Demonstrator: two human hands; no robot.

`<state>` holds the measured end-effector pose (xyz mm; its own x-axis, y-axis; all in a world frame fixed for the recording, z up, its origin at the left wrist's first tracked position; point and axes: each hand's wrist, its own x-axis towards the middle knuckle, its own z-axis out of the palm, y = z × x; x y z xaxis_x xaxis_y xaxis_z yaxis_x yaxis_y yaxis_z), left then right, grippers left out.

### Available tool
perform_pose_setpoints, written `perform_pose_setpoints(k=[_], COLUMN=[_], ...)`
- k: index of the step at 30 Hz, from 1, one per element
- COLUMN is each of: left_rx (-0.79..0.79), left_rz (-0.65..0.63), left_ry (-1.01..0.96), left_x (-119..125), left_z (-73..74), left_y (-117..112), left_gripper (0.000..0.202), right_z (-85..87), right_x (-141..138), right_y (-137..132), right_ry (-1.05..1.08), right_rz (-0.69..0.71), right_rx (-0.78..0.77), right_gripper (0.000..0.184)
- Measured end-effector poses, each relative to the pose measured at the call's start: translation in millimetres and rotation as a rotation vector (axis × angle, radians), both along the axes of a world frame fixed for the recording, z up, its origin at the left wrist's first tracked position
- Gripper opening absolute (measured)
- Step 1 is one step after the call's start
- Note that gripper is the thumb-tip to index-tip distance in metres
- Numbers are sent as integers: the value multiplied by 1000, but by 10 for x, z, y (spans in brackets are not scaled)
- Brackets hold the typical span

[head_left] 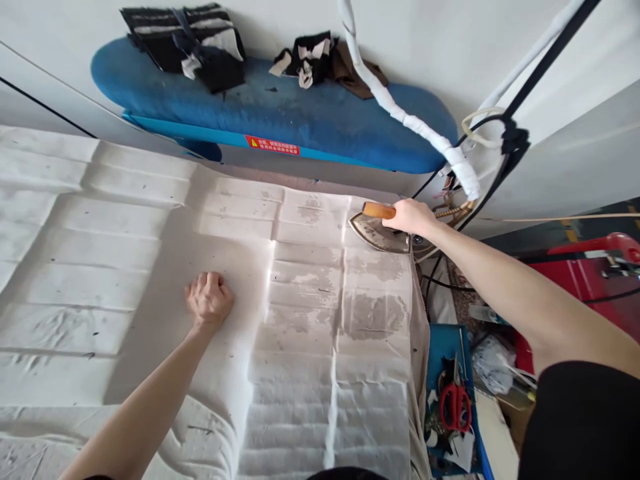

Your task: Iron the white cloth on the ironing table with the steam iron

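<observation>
My right hand [411,219] is wrapped round the wooden handle of a steam iron [379,230]. The iron's metal soleplate rests at the far right corner of a large white cloth [295,267] spread over the table, its tip pointing left. Closed into a fist, my left hand [209,298] leans on the cloth left of centre; whether anything is inside it is hidden. Crease lines cross the cloth in a grid, and damp-looking grey patches show near the iron.
Behind the table stands a blue padded ironing board [280,120] with dark fabric scraps [213,50] on it. A white-wrapped hose [415,127] hangs down to the iron. On the right are a blue tray [440,340], red-handled scissors [455,405] and a red machine [570,280].
</observation>
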<state>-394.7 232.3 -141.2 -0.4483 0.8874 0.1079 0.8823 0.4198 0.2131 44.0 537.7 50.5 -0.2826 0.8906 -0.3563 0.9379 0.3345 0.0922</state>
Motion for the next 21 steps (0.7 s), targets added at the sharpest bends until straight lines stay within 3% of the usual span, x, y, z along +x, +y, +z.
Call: perform_pose_setpoints(k=[4, 13, 21], left_rx=[-33, -43, -77], left_rz=[14, 24, 27], left_ry=[4, -20, -34], left_x=[14, 32, 92], left_z=[31, 54, 169], left_y=[15, 11, 45], left_gripper=[9, 13, 10], right_z=[-78, -85, -65], right_x=[75, 39, 23], right_y=[-42, 28, 14], right_ry=[20, 27, 23], right_rz=[2, -22, -31], right_rx=[1, -9, -8], right_gripper=[46, 50, 47])
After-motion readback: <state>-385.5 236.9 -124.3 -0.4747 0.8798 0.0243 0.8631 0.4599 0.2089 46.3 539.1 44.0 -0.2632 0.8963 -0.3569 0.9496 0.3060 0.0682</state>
